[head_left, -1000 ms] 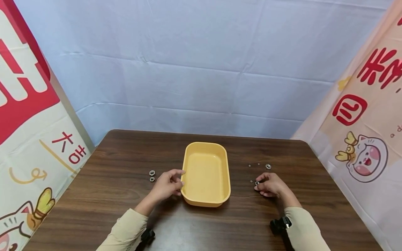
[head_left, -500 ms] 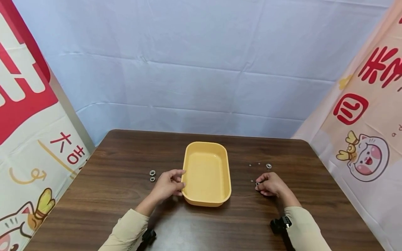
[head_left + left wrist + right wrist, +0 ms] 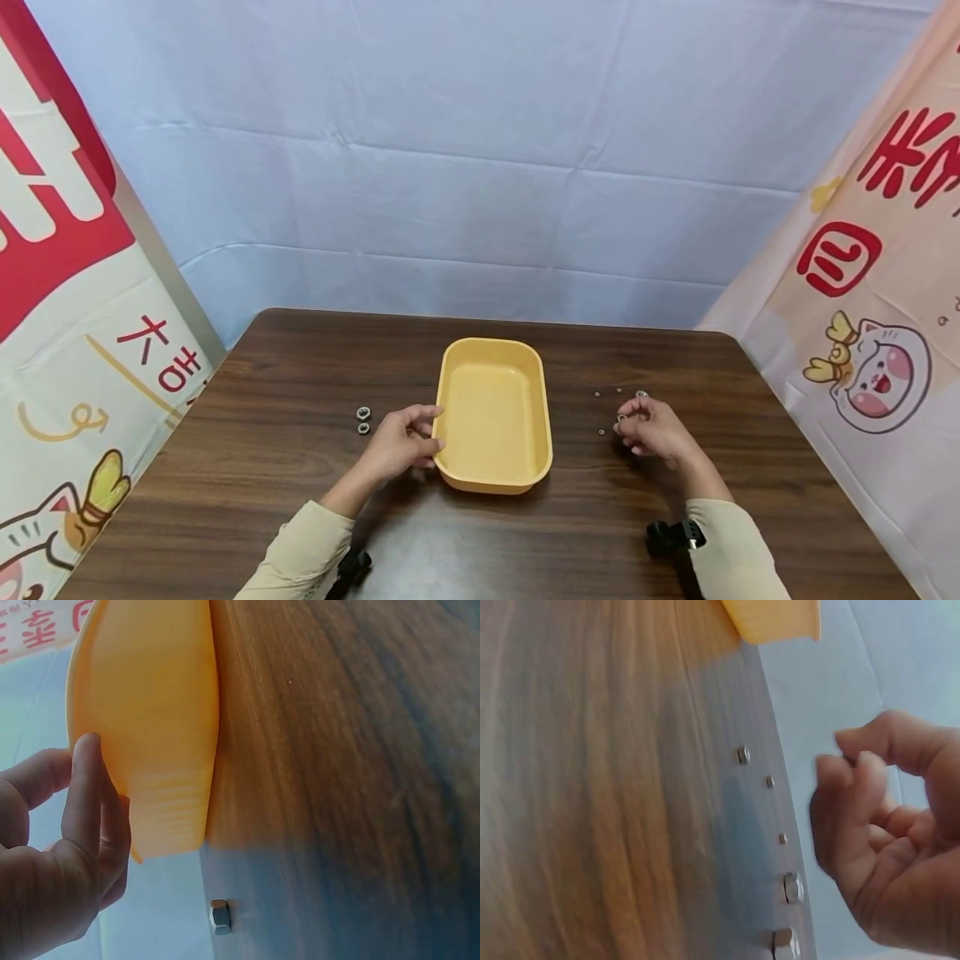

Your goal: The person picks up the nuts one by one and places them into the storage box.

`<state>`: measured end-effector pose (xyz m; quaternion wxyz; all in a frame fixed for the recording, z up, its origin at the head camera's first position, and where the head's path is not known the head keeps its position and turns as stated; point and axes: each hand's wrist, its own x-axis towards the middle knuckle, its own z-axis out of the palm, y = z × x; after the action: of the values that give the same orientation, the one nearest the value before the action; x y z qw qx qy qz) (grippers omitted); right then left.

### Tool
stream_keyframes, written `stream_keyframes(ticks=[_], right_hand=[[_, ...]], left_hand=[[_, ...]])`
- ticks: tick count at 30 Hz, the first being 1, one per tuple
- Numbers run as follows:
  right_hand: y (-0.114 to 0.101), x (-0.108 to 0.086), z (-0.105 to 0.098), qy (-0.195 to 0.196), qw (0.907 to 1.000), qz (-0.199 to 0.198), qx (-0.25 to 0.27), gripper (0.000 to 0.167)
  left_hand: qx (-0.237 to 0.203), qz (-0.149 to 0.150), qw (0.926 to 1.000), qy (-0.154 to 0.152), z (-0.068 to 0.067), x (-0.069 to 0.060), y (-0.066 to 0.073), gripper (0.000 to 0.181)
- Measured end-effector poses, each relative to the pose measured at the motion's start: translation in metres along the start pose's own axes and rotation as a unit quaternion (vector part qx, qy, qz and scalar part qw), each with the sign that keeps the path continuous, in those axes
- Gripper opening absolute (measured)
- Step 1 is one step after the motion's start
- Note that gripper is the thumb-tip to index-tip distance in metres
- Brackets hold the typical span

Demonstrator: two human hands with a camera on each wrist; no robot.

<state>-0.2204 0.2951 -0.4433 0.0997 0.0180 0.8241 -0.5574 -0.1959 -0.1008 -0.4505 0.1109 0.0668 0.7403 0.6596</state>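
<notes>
A yellow plastic tray (image 3: 491, 486) stands in the middle of the dark wooden table. My left hand (image 3: 405, 437) holds its left rim; in the left wrist view, fingers (image 3: 86, 787) lie along the outer wall at the edge. Over the table's right side, my right hand (image 3: 654, 431) pinches a small metal nut (image 3: 621, 418) between thumb and fingertips, raised off the surface. The right wrist view shows the nut mostly covered by the fingers. Small nuts (image 3: 602, 432) lie to the left of this hand, and a larger nut (image 3: 642, 394) is partly hidden behind it.
Two larger hex nuts (image 3: 363, 413) lie left of the left hand. A pale cloth (image 3: 480, 167) hangs behind the table (image 3: 480, 550), with printed banners (image 3: 877, 375) at both sides.
My right hand has lifted the nut from the table and moved slightly away from me, toward the larger nut. The left hand and the tray have stayed in place.
</notes>
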Motion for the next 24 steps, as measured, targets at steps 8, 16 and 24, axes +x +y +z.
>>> stream_keyframes(ticks=[8,16,24], right_hand=[[0.001,-0.003,0.012,0.029,0.9864,-0.033,0.158,0.024],[-0.001,-0.007,0.019,0.032,0.9806,-0.016,0.193,0.023],[-0.002,-0.010,0.016,0.022,0.9837,-0.009,0.179,0.023]], left_hand=[[-0.006,0.006,0.9999,-0.007,0.002,0.000,-0.003,0.049],[-0.012,0.000,0.9999,-0.003,0.002,-0.004,0.000,0.052],[-0.011,0.004,0.9999,-0.012,0.004,-0.019,0.028,0.049]])
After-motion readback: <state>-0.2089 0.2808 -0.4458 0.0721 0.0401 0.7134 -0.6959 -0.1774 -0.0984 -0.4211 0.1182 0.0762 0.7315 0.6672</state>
